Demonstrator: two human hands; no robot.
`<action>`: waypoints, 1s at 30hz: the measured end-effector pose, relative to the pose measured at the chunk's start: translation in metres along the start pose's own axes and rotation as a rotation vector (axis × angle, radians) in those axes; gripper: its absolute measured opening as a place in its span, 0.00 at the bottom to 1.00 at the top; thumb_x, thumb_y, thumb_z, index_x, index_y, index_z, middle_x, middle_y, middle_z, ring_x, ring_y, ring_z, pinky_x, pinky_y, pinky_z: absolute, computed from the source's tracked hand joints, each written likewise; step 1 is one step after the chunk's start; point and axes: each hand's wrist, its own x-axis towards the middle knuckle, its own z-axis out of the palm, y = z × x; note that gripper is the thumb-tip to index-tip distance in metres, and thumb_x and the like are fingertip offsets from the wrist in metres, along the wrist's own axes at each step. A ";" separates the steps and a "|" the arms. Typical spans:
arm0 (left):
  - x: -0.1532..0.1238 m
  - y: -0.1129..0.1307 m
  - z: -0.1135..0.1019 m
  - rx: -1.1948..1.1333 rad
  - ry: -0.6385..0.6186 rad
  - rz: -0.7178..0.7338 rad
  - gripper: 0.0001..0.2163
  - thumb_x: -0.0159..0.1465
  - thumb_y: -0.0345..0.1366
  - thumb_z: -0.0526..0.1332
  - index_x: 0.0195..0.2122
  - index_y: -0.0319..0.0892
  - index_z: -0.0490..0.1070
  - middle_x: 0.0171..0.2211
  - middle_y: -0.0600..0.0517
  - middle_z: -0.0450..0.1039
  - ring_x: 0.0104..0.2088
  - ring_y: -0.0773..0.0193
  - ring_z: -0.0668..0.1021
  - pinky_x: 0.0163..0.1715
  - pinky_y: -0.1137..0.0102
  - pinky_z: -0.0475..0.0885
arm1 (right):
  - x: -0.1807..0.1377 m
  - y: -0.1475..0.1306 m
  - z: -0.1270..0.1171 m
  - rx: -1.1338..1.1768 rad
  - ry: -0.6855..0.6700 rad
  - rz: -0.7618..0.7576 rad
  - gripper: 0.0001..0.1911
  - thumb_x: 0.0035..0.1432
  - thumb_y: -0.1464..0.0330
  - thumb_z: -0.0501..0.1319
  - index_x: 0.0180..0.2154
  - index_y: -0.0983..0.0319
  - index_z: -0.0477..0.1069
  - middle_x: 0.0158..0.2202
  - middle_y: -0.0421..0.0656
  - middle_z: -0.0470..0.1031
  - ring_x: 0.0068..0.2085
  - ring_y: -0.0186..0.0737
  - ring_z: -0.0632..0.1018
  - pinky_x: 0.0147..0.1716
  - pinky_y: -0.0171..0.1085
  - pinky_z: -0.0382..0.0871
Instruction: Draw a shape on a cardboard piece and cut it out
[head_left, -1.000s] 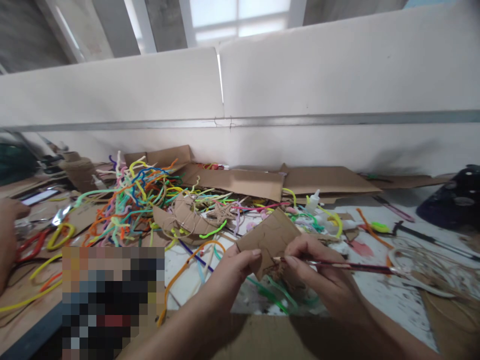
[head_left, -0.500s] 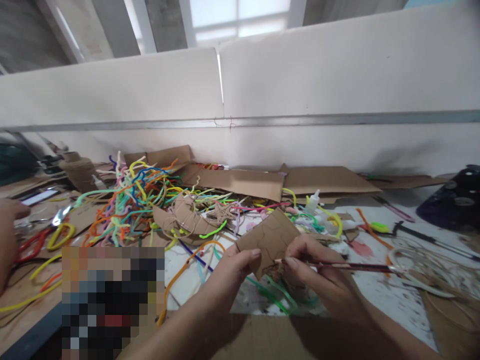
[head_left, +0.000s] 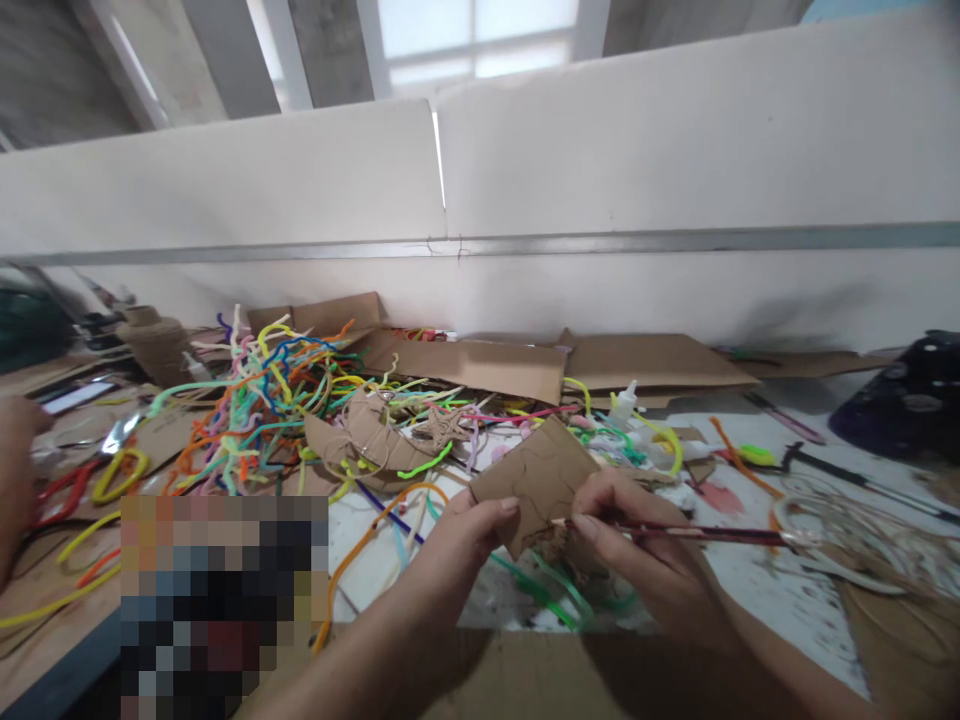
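My left hand (head_left: 459,548) pinches the left edge of a small piece of cardboard (head_left: 536,470), thumb on top. Curved lines are drawn on its face. Closed around a dark red pencil (head_left: 712,535) is my right hand (head_left: 637,525), its fingers at the card's right edge. The pencil's sharpened tip touches the lower part of the card. Just below the card lies a bundle of brown twine (head_left: 553,545), partly hidden. Behind it are a crescent-shaped cardboard piece (head_left: 382,440) wound with string and a twine-covered star (head_left: 442,428).
A heap of coloured pipe cleaners (head_left: 255,400) spreads at left, near red-handled scissors (head_left: 67,495) and another person's arm (head_left: 16,470). A glue bottle (head_left: 624,402) stands behind my right hand. Loose cord (head_left: 862,540) lies at right. Cardboard sheets (head_left: 660,360) lean along the white partition.
Both hands and the card stay almost in place. The pencil tip has shifted very slightly on the card, and the view has moved a little.
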 end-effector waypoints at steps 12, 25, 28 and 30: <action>0.000 0.001 0.001 -0.012 0.025 -0.010 0.20 0.55 0.36 0.71 0.49 0.38 0.80 0.44 0.41 0.84 0.44 0.52 0.83 0.48 0.63 0.75 | -0.003 0.002 0.001 0.000 0.013 0.018 0.10 0.69 0.67 0.60 0.31 0.56 0.70 0.27 0.36 0.71 0.28 0.39 0.70 0.27 0.37 0.61; 0.000 -0.001 -0.001 -0.045 0.058 -0.020 0.13 0.54 0.33 0.72 0.41 0.39 0.79 0.38 0.46 0.82 0.37 0.58 0.81 0.42 0.66 0.74 | -0.002 -0.003 0.004 0.076 0.070 0.067 0.10 0.67 0.65 0.61 0.30 0.57 0.72 0.26 0.37 0.70 0.27 0.39 0.68 0.26 0.38 0.59; -0.001 0.000 0.000 -0.067 0.092 -0.004 0.09 0.53 0.32 0.72 0.35 0.41 0.78 0.32 0.51 0.80 0.30 0.63 0.77 0.36 0.69 0.72 | -0.003 -0.004 0.005 0.086 0.067 0.079 0.10 0.67 0.67 0.62 0.30 0.57 0.72 0.26 0.36 0.70 0.27 0.38 0.68 0.27 0.38 0.58; -0.002 0.001 0.000 -0.068 0.097 -0.002 0.07 0.54 0.32 0.72 0.34 0.41 0.78 0.31 0.51 0.80 0.30 0.63 0.77 0.36 0.69 0.72 | -0.003 -0.001 0.003 0.125 0.078 0.069 0.10 0.67 0.67 0.62 0.30 0.56 0.72 0.27 0.36 0.70 0.28 0.39 0.69 0.28 0.37 0.59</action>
